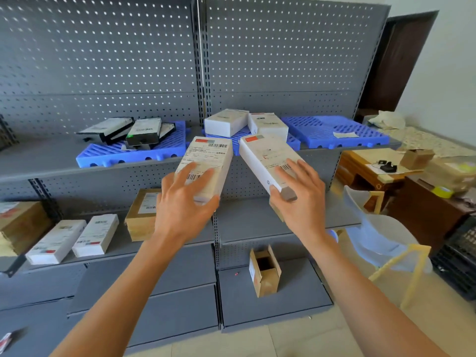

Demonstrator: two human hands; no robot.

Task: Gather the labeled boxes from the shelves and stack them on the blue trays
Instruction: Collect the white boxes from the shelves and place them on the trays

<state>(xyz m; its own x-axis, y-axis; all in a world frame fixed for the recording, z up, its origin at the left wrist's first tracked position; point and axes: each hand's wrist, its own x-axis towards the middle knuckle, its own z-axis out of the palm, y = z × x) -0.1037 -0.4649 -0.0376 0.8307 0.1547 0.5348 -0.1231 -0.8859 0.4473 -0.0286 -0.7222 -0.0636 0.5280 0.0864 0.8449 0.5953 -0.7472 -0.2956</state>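
Left hand point(184, 204) gripping barcode-labelled white box point(206, 166), right hand point(300, 199) gripping another white box point(268, 163), print unreadable

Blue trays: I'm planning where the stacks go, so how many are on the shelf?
3, all on the upper shelf: left tray under dark boxes, middle tray under white boxes, right tray nearly bare.

A grey metal shelf unit point(108, 166) with a pegboard back carries everything. On its upper shelf lie three blue trays: the left tray point(134, 153), the middle tray point(238, 140) and the right tray point(334, 130). The lower shelf point(257, 222) holds two white labeled boxes point(74, 238) side by side and brown cardboard boxes point(141, 217). An open brown carton point(265, 271) stands on the base shelf.
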